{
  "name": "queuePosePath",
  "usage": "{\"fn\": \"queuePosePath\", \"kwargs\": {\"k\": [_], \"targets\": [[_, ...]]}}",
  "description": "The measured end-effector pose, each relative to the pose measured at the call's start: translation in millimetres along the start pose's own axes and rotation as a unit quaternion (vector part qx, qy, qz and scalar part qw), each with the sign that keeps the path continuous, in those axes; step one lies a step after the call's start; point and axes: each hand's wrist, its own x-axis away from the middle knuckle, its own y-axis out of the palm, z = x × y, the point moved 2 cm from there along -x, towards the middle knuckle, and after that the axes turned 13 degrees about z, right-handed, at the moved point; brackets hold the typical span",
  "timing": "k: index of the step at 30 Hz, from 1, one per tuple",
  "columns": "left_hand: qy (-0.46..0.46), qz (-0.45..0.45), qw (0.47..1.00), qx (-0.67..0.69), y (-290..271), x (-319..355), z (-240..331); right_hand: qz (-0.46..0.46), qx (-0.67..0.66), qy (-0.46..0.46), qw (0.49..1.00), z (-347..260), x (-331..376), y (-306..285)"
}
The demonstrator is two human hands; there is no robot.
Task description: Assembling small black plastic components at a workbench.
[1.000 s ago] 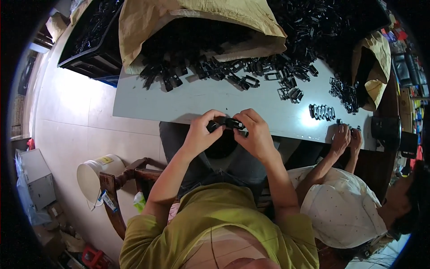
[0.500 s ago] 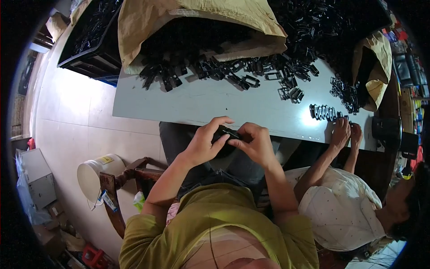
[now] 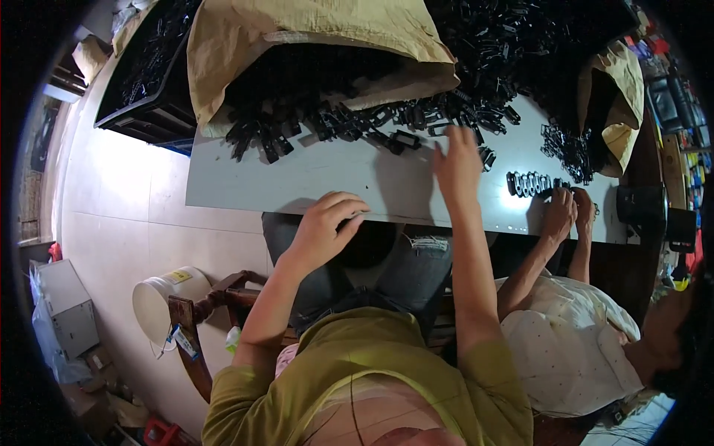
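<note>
My left hand point(image 3: 321, 232) hovers at the table's near edge, its fingers loosely curved and the thumb apart, with nothing visible in it. Farther in over the table point(image 3: 312, 178), my right hand point(image 3: 459, 175) reaches toward a pile of black clip-like parts point(image 3: 327, 123). Its thumb stands away from the slightly blurred fingers, and I see nothing held. Just right of that hand lies a small black part point(image 3: 487, 158), partly hidden by it. A black rectangular frame-shaped part point(image 3: 405, 140) rests to its left.
A brown paper sack point(image 3: 320, 22) opens over the pile, with a black crate point(image 3: 141, 111) at its left. On the right, a co-worker's hands point(image 3: 569, 212) touch a row of black parts point(image 3: 532, 183) near another sack point(image 3: 621, 126). A white bucket point(image 3: 171, 293) stands on the floor.
My hands have come apart; the black part they held between them no longer shows in either. My right hand has moved forward over the table, and my left has shifted slightly left.
</note>
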Motion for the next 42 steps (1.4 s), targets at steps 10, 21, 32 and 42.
{"fn": "queuePosePath", "kwargs": {"k": [10,21,32,42], "targets": [[0.088,0.113,0.986,-0.083,32.4,-55.7,-16.6,-0.01,-0.207,0.206,0.956,18.4,27.6,-16.3],[0.117,0.034,0.962,-0.246,46.3,-76.7,-35.7,0.104,0.103,0.037,0.989,27.7,6.2,-10.3],[0.103,0.207,0.938,-0.257,-1.4,-74.4,-34.8,-0.063,-0.152,0.127,0.978,-40.7,53.5,-10.8],[0.126,0.216,0.924,-0.29,-14.2,-77.6,-35.8,-0.001,0.012,0.018,1.0,-47.9,7.0,1.0]]}}
